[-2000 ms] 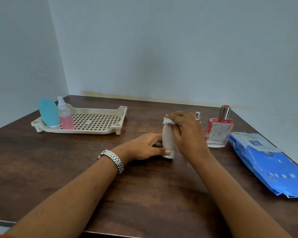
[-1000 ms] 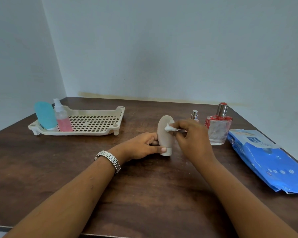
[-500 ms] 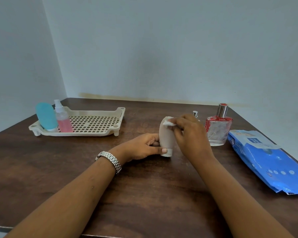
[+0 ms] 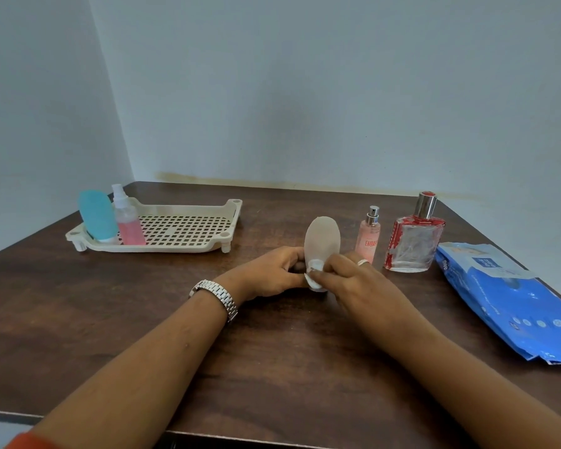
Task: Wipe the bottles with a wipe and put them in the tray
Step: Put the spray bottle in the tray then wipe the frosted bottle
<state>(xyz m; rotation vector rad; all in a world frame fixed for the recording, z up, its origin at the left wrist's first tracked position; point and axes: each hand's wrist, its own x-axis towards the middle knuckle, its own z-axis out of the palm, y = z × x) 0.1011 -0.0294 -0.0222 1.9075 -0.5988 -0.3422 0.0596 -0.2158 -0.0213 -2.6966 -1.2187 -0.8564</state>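
Left hand (image 4: 272,273): grip clamped round the lower end of the beige bottle (image 4: 322,236), fingers curled in from its left side. Right hand (image 4: 353,280): grip pinched together on a small white wipe (image 4: 313,274), soft and crumpled, pressed to the bottle's foot where a pale cap shows.

The bottle is a matte, rubbery-looking squeeze tube, a flattened oval with a rounded top. It is upright, cap end down, about mid-desk. Whether it bears on the desk (image 4: 272,358) I cannot tell; the hands hide its foot.

Both forearms reach in bare from the near edge, wrists low. There is a metal link watch (image 4: 216,298) on the left wrist and a silver ring (image 4: 362,262) on a right finger.

Just beyond the right hand, toward the far right corner, a slim pink spray bottle (image 4: 368,238) stands upright with a silver nozzle. Near it but apart stands a squarish glass perfume bottle (image 4: 413,244), red-trimmed with a chrome cap. A blue wipe pack (image 4: 512,296) of glossy soft film lies flat along the right edge.

By the far left corner sits a cream plastic tray (image 4: 175,248), rectangular, with a grid-perforated floor and short feet. Two bottles stand close together at its left end: a teal bottle (image 4: 96,215) of the same rounded squeeze shape, and a clear spray bottle (image 4: 127,222) holding pink liquid.

The desk is dark wood grain, smooth.
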